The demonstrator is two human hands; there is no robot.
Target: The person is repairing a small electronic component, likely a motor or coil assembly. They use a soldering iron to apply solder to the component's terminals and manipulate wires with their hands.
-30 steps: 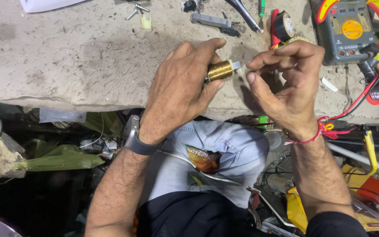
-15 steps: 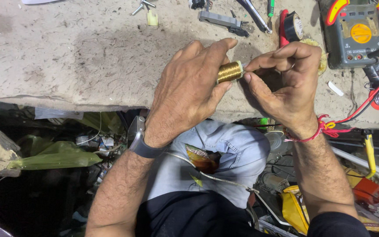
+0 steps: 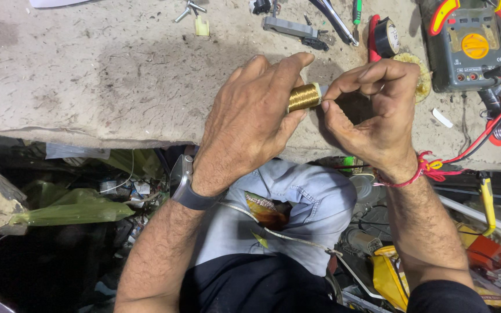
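While the left hand gripped a gold wire spool, the right hand pinched its right end, near a multimeter.

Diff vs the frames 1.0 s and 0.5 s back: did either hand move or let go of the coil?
Nothing let go. The right hand closed in: its fingertips, which pinched something pale just off the coil's end a second ago, now press against the end of the gold wire coil. The left hand keeps its grip on the coil. The clamp meter and tape roll lie as before on the bench.
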